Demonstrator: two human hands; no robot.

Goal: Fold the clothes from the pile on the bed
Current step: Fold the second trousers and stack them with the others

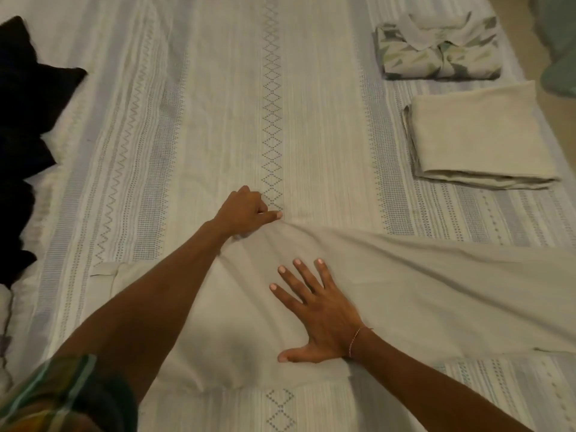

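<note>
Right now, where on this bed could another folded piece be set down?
The wide bare middle of the striped bedspread, between the black clothes pile on the left and the folded leaf-print shirt and folded beige cloth on the right. The near part is crowded: both hands work the spread pale garment.

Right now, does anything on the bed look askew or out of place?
Nothing stands out. The beige garment is bunched where the left hand pinches it, under the right hand. The two folded pieces sit tidy.

Left hand (246, 210) reaches forward with fingers curled, pinching; right hand (314, 313) lies flat, fingers spread.
</note>
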